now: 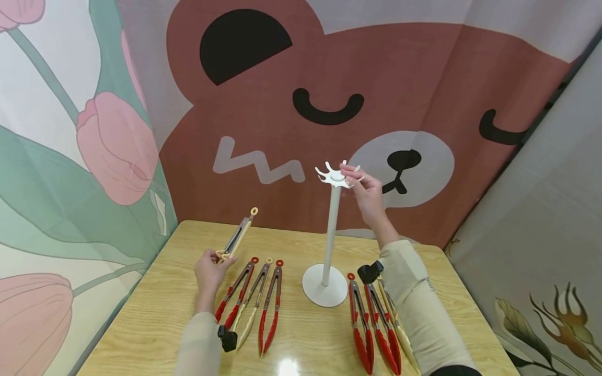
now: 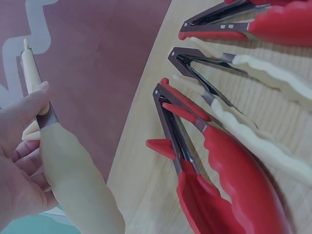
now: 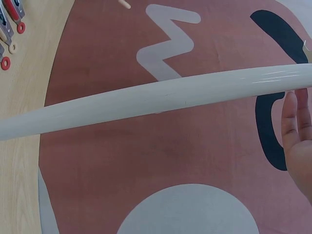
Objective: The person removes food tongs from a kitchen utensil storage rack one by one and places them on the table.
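Note:
My left hand (image 1: 210, 272) grips a pair of cream-and-steel tongs (image 1: 239, 236) above the table's left part, their ring end pointing up and away. In the left wrist view, the thumb and fingers close round the tongs (image 2: 78, 170) beside a wavy cream section. A white stand (image 1: 332, 230) rises upright on a round base, with curved hooks (image 1: 327, 175) fanning out at its top. My right hand (image 1: 370, 198) pinches a hook on the right of that top. From the right wrist, the white pole (image 3: 170, 95) crosses the view and the fingers (image 3: 291, 122) show beneath its upper end.
Left of the stand, red tongs (image 1: 270, 308), cream tongs (image 1: 254, 303) and another red pair (image 1: 239, 287) lie on the wooden table (image 1: 155, 313). More red tongs (image 1: 361, 324) and a cream pair (image 1: 405, 339) lie right of it, near my right sleeve. A bear-print curtain (image 1: 263, 115) hangs behind.

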Demonstrator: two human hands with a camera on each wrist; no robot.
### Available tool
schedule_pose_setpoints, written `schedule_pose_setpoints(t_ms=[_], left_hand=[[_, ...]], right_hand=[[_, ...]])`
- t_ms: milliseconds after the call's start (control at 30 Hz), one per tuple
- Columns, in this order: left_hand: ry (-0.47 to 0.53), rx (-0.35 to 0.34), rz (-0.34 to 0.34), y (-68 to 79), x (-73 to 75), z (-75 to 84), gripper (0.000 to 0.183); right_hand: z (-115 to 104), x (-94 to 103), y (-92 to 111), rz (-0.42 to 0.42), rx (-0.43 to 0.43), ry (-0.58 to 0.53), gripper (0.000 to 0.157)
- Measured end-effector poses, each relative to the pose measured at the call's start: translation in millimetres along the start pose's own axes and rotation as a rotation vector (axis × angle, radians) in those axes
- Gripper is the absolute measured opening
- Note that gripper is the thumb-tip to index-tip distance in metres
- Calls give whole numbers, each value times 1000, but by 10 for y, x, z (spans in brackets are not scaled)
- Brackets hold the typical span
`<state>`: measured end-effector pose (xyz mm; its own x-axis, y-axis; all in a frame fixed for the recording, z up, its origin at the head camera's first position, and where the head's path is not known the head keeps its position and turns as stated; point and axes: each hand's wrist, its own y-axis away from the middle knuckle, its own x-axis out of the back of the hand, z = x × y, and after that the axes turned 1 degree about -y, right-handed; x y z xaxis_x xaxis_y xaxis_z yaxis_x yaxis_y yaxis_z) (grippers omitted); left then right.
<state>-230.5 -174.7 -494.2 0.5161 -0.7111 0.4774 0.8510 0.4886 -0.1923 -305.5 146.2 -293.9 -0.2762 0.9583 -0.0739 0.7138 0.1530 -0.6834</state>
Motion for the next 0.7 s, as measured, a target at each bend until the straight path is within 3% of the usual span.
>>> schedule_pose_setpoints(t_ms=[700], left_hand=[[-144, 116, -8, 86, 62, -223, 44]], right_hand=[[13, -56, -14, -22, 12, -5, 22]])
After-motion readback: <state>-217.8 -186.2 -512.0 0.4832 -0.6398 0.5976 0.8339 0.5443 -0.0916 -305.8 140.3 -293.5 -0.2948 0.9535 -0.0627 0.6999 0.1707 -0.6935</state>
